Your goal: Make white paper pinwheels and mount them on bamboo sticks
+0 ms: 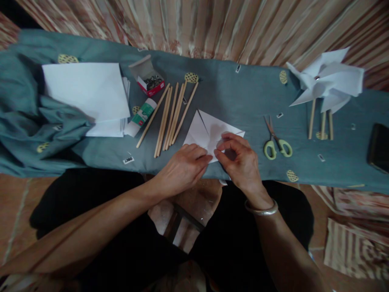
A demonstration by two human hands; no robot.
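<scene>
A pleated striped curtain (212, 28) hangs behind a long table with a blue-green cloth (243, 101) on it; yellow shapes and little word labels are dotted over the cloth.

A white sheet (217, 121) lies on the cloth near the front edge, right in front of the person, with a corner pointing away; a slit (203, 121) runs in from that corner toward the middle.

The left hand (184, 167) rests on the near left part of the sheet, fingers curled and thumb close to them; the right hand (241, 162) is just beside it, bent, with thumb and pointing finger nearly meeting over the paper; I cannot tell if either one has a bit of paper pinched, because the fingers hide it.

It looks like the step in hand is small finger work on the cut paper; the next move seems to call for soft, steady fingers, since a hard tug could rip the paper at the slit.

To the left are a paper pile (88, 89), a small red box (156, 88) of shiny metal bits, a glue stick (144, 113) and wooden sticks (176, 117); to the right are green-handled scissors (274, 136) and paper pinwheels (337, 79) on sticks.
</scene>
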